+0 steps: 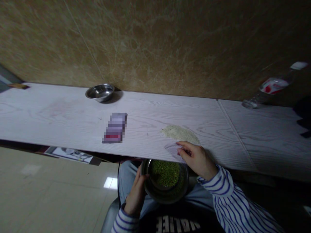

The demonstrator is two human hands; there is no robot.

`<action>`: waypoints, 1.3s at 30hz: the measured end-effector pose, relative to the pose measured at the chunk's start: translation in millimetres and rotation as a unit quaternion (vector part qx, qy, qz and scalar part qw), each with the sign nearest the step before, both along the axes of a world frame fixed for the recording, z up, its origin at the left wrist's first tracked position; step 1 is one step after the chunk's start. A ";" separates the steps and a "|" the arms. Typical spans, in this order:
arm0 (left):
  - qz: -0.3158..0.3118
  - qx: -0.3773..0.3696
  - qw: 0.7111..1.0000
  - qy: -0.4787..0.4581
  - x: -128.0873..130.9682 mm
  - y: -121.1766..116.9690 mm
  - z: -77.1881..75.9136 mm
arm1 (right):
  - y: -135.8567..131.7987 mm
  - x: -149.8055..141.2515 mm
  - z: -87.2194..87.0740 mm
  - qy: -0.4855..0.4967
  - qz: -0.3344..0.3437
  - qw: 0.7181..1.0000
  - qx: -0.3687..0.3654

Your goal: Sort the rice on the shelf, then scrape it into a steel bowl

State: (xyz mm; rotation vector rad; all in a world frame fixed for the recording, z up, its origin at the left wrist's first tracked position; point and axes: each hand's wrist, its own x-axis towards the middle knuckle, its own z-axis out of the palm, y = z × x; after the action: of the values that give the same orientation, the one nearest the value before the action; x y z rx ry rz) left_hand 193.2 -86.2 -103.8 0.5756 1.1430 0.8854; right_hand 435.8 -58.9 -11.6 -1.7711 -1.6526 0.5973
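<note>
My left hand (136, 192) grips the left rim of a metal bowl (167, 198), which sits over my lap just below the table's front edge. Small green beans (166, 173), like mung beans, lie in the bowl. Above its far rim, my right hand (198, 158) pinches a thin, pale, see-through sheet (173, 150) between thumb and fingers; its exact kind is unclear. The sheet is at the table edge, close to a low heap of white rice-like grains (181, 133) spread on the tabletop.
On the white wood-grain table (145, 113) are a shiny metal bowl (100, 93) near the wall and a blurred-out, phone-like flat object (115, 127). A clear plastic bottle (273, 85) stands at the right. Papers (70, 154) show under the table edge.
</note>
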 end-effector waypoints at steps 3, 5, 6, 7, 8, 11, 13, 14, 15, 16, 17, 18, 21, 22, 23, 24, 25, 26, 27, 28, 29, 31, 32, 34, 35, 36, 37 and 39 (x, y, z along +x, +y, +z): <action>0.006 0.012 1.000 -0.004 1.4 1.3 -4.3 | 9.7 6.0 -1.2 -0.034 -0.061 0.997 0.018; 0.023 0.019 1.000 0.007 2.0 1.6 -8.5 | 16.4 2.2 0.1 -0.064 -0.083 0.994 0.023; 0.032 0.017 0.999 0.009 2.1 1.6 -10.4 | 19.6 -1.7 1.0 -0.076 -0.088 0.993 0.023; 0.037 0.013 0.999 0.008 2.0 1.4 -12.0 | 22.7 -6.3 1.8 -0.085 -0.088 0.992 0.022; 0.035 0.009 0.999 0.004 1.9 1.2 -13.1 | 25.5 -11.0 2.4 -0.093 -0.083 0.992 0.020; 0.035 0.011 0.999 0.000 1.3 1.0 -13.7 | 31.3 -20.1 3.4 -0.119 -0.070 0.990 0.017; 0.043 0.018 0.999 0.001 1.2 1.3 -13.3 | 32.0 -19.0 3.7 -0.136 -0.069 0.988 0.018; 0.048 0.016 0.999 -0.001 1.3 1.5 -13.3 | 31.3 -16.4 3.9 -0.143 -0.072 0.987 0.020; 0.051 0.016 0.999 -0.004 1.3 1.7 -13.6 | 30.0 -12.8 4.3 -0.148 -0.076 0.986 0.022; 0.051 0.017 0.999 -0.006 1.2 1.8 -14.3 | 28.3 -8.6 4.8 -0.153 -0.080 0.985 0.023; 0.051 0.017 0.999 -0.008 1.0 1.8 -15.5 | 26.3 -4.1 5.5 -0.156 -0.085 0.984 0.022; 0.049 0.016 0.999 -0.009 0.6 1.8 -17.1 | 24.2 0.5 6.3 -0.160 -0.090 0.983 0.020; 0.039 0.012 0.999 0.002 -1.2 1.6 -23.6 | 18.3 12.3 9.1 -0.169 -0.103 0.980 0.009; 0.036 0.016 0.999 0.010 -1.8 1.7 -25.8 | 16.9 15.2 9.9 -0.171 -0.108 0.979 0.007; 0.033 0.024 0.999 0.020 -2.3 1.9 -27.9 | 15.7 17.3 10.4 -0.171 -0.111 0.979 0.007; 0.030 0.034 0.999 0.027 -2.5 2.2 -29.6 | 14.9 18.5 10.6 -0.171 -0.114 0.979 0.008; 0.028 0.040 0.998 0.029 -2.6 2.5 -31.0 | 14.4 18.7 10.5 -0.169 -0.117 0.979 0.011; 0.026 0.040 0.999 0.026 -2.4 2.9 -31.8 | 14.4 17.9 10.1 -0.167 -0.118 0.979 0.015; 0.026 0.037 0.999 0.020 -2.0 3.1 -32.2 | 14.8 16.3 9.6 -0.165 -0.118 0.979 0.019; 0.027 0.032 0.999 0.014 -1.4 3.3 -32.0 | 15.4 14.2 9.0 -0.164 -0.116 0.979 0.022; 0.031 0.029 0.999 0.011 -0.7 3.3 -31.3 | 16.4 11.9 8.4 -0.163 -0.112 0.980 0.024; 0.037 0.024 0.999 0.012 0.6 2.9 -28.5 | 18.3 8.8 7.8 -0.166 -0.106 0.980 0.021; 0.039 0.022 0.999 0.012 1.1 2.6 -26.5 | 19.1 8.6 7.9 -0.169 -0.106 0.980 0.019; 0.042 0.019 0.999 0.009 1.8 1.7 -22.3 | 19.9 11.4 9.1 -0.175 -0.113 0.978 0.015; 0.043 0.019 0.999 0.005 1.8 1.3 -20.4 | 20.0 13.9 10.0 -0.175 -0.117 0.977 0.014; 0.044 0.022 0.999 0.002 1.7 1.0 -19.0 | 20.1 16.6 11.0 -0.174 -0.120 0.977 0.013; 0.043 0.027 0.999 0.001 1.4 0.8 -18.3 | 20.2 19.2 12.0 -0.171 -0.122 0.978 0.013; 0.042 0.035 0.998 0.006 0.8 0.7 -18.7 | 21.1 22.1 13.8 -0.168 -0.122 0.978 0.012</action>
State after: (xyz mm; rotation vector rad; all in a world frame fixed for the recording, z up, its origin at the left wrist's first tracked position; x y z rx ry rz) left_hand 194.0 -85.5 -122.4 0.5955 1.1573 0.9986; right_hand 458.0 -37.7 2.3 -2.1039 -1.6102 0.1714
